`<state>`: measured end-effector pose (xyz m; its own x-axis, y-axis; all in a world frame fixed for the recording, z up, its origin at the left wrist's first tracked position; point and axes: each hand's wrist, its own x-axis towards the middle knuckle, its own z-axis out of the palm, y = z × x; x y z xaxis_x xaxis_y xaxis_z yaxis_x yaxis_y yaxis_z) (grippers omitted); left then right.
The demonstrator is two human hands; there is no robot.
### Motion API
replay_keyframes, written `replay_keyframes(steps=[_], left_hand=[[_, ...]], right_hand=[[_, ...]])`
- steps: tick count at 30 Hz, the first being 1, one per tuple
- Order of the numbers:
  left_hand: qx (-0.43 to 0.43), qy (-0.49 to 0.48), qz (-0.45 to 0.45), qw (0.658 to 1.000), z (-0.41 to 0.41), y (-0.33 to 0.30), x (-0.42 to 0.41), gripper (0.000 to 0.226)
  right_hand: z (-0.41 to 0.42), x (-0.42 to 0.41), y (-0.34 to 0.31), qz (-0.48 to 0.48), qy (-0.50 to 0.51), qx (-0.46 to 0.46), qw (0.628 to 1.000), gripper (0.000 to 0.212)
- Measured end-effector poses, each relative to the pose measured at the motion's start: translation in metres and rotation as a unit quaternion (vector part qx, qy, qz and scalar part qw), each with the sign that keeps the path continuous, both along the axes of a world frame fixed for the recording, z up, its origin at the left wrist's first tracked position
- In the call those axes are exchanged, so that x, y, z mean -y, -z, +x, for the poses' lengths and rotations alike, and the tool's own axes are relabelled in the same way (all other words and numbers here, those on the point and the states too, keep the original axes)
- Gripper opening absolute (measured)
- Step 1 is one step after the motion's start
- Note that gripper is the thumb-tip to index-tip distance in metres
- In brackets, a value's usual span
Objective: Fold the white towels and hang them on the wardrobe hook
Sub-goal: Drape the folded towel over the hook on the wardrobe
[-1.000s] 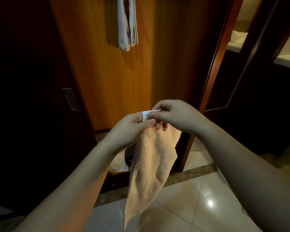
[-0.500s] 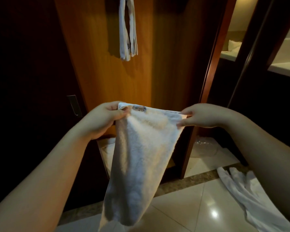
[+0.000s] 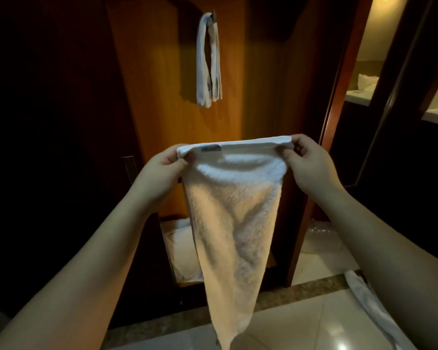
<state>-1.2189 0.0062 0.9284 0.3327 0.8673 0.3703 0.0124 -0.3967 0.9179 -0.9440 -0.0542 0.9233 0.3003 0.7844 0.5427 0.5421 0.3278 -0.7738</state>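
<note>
A white towel hangs stretched between both hands in front of the wooden wardrobe panel. My left hand pinches its top left corner, beside a small label. My right hand pinches the top right corner. The towel's lower end tapers down toward the floor. Higher up, a folded white towel hangs from the wardrobe hook.
Another white towel lies on the tiled floor at the lower right. More white cloth sits in the wardrobe's bottom compartment behind the held towel. A dark door with a metal handle is at the left; a doorway opens at the right.
My hands started together at one corner and have moved apart, stretching the towel's top edge wide. The view has tilted up, and the hook now shows.
</note>
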Motion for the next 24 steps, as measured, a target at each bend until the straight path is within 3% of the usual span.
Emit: replay_keyframes(steps=[5,10,14,19,24], left_hand=[[0.020,-0.058,0.067,0.996,0.014,-0.008,0.014,0.025],[0.038,-0.086,0.079,0.992,0.011,-0.013,0.015,0.021],[0.069,-0.071,0.057,0.993,0.011,-0.021,0.021,0.026],[0.090,-0.035,0.005,0.995,0.013,-0.024,0.018,0.020],[0.144,0.012,-0.062,0.988,0.015,-0.020,0.013,0.029]], right_hand=[[-0.016,-0.009,-0.005,0.097,0.066,-0.030,0.993,0.010],[-0.016,-0.014,-0.007,0.132,0.073,0.029,0.988,0.017],[-0.017,-0.012,-0.011,0.154,0.057,0.024,0.986,0.010],[-0.013,-0.012,-0.013,0.153,0.066,-0.002,0.986,0.042],[-0.014,-0.005,-0.012,0.160,0.055,-0.024,0.985,0.039]])
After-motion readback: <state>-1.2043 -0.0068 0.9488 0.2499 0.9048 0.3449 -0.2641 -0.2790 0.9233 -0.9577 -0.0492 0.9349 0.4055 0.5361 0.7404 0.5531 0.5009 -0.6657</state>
